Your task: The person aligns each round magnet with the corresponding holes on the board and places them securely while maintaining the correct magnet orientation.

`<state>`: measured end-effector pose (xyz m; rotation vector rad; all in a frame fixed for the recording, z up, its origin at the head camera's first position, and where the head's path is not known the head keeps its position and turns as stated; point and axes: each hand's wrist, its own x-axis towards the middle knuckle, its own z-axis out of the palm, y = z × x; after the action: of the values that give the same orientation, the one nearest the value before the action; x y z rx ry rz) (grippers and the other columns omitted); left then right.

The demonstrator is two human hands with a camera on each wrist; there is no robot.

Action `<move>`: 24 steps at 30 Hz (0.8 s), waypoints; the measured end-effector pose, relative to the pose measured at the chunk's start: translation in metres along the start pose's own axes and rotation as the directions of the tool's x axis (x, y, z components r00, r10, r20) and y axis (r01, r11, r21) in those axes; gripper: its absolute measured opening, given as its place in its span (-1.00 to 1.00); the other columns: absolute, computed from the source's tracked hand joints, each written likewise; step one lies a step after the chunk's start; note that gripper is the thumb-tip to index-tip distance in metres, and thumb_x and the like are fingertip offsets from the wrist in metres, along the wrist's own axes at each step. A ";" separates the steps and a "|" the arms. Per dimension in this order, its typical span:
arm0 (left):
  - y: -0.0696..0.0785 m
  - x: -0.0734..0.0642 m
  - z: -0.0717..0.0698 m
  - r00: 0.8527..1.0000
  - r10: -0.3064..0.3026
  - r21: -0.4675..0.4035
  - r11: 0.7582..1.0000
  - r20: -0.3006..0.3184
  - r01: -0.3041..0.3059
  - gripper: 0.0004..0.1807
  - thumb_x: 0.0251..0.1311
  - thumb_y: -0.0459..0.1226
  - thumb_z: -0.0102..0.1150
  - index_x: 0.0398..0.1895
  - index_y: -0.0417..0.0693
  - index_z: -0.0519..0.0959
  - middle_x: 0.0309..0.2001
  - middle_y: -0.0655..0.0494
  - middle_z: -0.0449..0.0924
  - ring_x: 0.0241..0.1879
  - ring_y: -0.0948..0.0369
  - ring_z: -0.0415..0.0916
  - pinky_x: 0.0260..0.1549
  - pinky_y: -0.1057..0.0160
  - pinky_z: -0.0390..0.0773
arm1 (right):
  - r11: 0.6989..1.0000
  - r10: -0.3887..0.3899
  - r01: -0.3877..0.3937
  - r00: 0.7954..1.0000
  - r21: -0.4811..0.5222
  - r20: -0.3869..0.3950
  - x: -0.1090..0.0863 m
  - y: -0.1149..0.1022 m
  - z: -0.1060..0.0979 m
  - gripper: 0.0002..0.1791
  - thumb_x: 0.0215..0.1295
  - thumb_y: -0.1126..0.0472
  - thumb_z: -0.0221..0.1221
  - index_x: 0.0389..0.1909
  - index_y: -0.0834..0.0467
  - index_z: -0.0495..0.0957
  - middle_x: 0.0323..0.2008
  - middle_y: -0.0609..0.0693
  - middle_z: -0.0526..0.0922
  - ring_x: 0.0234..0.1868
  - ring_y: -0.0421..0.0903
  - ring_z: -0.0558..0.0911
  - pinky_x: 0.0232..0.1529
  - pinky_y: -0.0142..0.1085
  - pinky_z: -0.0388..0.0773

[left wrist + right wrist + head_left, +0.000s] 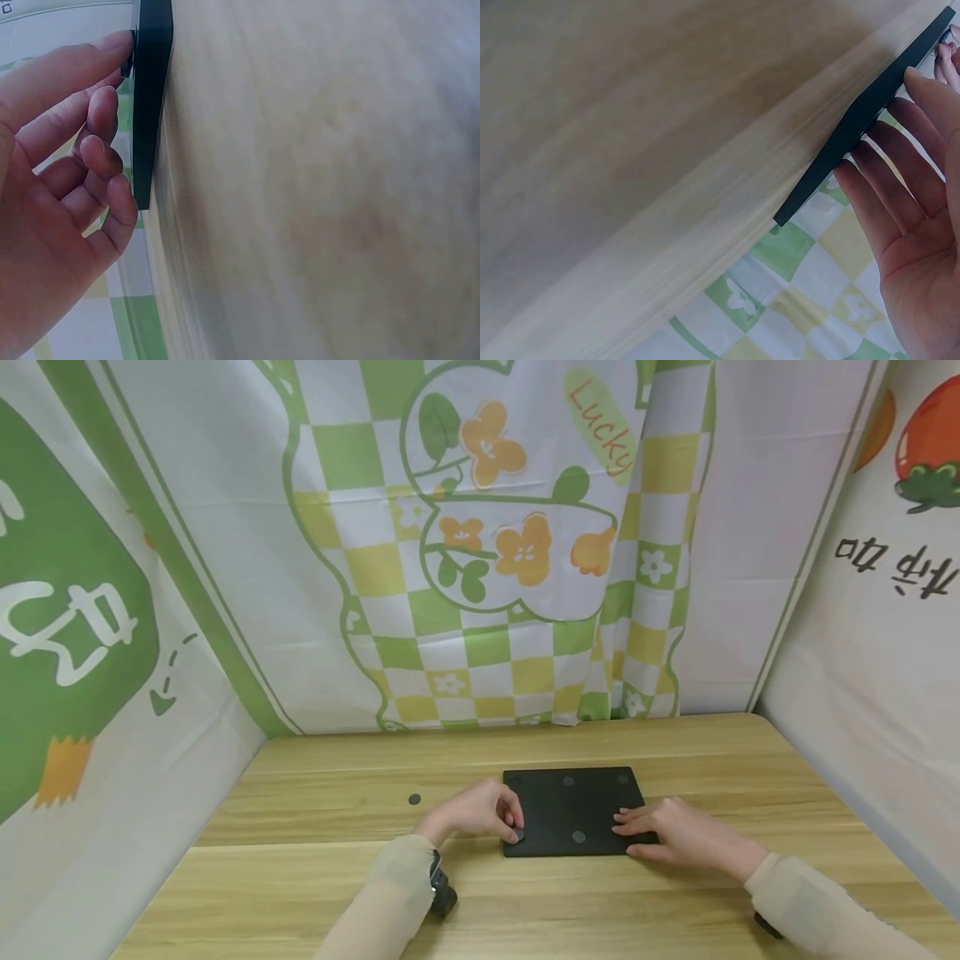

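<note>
A flat black rectangular board (551,810) lies on the wooden table, with several small round dark discs on its top, such as the front-middle disc (578,837). At its front left corner my left hand (480,810) pinches another small dark disc (127,60) between thumb and index finger, right at the board's surface. The other fingers of that hand curl loosely beside it. My right hand (675,833) rests on the board's right end, fingers (866,180) extended over the top and thumb near the front edge. It covers the front right corner.
One loose dark disc (415,799) lies on the table (315,810) to the left of the board. A patterned cloth (465,643) hangs behind the table's far edge, and printed cloth walls (862,635) stand at both sides.
</note>
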<state>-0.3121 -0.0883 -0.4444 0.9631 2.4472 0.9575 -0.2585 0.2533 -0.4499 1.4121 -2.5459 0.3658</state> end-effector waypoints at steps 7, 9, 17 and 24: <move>0.003 -0.001 -0.001 1.000 0.011 0.029 1.000 0.000 -0.011 -0.85 -0.12 -0.36 0.46 -0.48 -0.04 0.65 -0.54 0.25 0.52 -0.51 0.37 0.40 -0.51 0.45 0.38 | 1.000 0.011 -0.011 1.000 -0.001 0.011 0.000 0.000 0.000 -0.67 0.21 0.08 0.26 -0.03 0.11 0.66 -0.02 0.11 0.67 -0.03 0.01 0.67 -0.17 -0.13 0.66; 0.003 -0.001 -0.002 1.000 0.017 0.035 0.999 -0.003 -0.017 -0.85 -0.12 -0.37 0.46 -0.48 -0.05 0.65 -0.53 0.23 0.52 -0.50 0.36 0.40 -0.49 0.45 0.39 | 1.000 0.012 -0.012 1.000 -0.001 0.013 0.000 0.000 -0.001 -0.67 0.21 0.08 0.26 -0.03 0.11 0.66 -0.02 0.12 0.67 -0.03 0.01 0.67 -0.17 -0.13 0.66; 0.003 0.000 -0.002 0.999 0.033 0.080 0.996 -0.009 -0.032 -0.85 -0.12 -0.36 0.47 -0.48 0.00 0.65 -0.50 0.20 0.54 -0.48 0.37 0.41 -0.46 0.45 0.42 | 1.000 0.004 -0.004 1.000 -0.007 0.010 0.001 0.001 -0.002 -0.67 0.19 0.10 0.28 -0.04 0.12 0.66 -0.03 0.12 0.67 -0.03 0.02 0.67 -0.17 -0.14 0.66; 0.007 -0.002 -0.002 1.000 0.019 0.089 0.996 -0.008 -0.018 -0.85 -0.12 -0.34 0.48 -0.48 0.03 0.68 -0.45 0.20 0.53 -0.45 0.34 0.42 -0.43 0.42 0.43 | 1.000 0.024 -0.024 0.999 -0.002 0.028 0.001 -0.001 -0.002 -0.67 0.21 0.08 0.26 -0.03 0.11 0.66 -0.01 0.12 0.66 -0.01 0.02 0.67 -0.15 -0.12 0.65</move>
<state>-0.3090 -0.0868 -0.4380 1.0142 2.5111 0.8667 -0.2585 0.2529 -0.4477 1.3968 -2.5870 0.3494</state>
